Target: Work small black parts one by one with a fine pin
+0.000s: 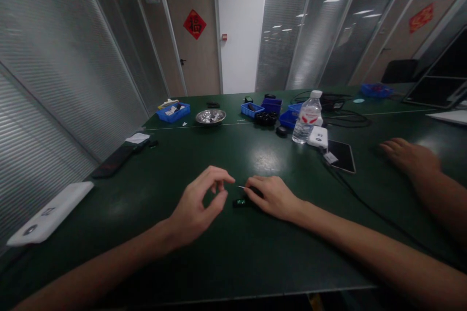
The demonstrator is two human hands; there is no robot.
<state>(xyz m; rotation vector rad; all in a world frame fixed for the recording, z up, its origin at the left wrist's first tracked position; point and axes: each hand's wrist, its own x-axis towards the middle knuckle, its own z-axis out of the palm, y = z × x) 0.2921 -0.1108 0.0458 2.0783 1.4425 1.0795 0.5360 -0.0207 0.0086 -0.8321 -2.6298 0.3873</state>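
Note:
Near the middle of the green table, my right hand (272,194) rests with its fingers closed around a thin screwdriver-like tool (241,186). Its slim metal shaft points left, while most of the dark handle is hidden in the fingers. Just below the shaft lies a small black device (240,202) with green showing on its top, beside my right thumb. To the left, my left hand (200,204) hovers with thumb and forefinger apart and nothing visible between them. Its fingertips are close to the tool's tip but do not touch it.
Ahead stand a metal bowl (210,117), a blue basket (174,112) and several blue trays (252,110). A water bottle (308,119) is beside a dark tablet (342,156) and a cable (359,199). Another person's hand (412,158) rests at right; a white box (51,214) lies left.

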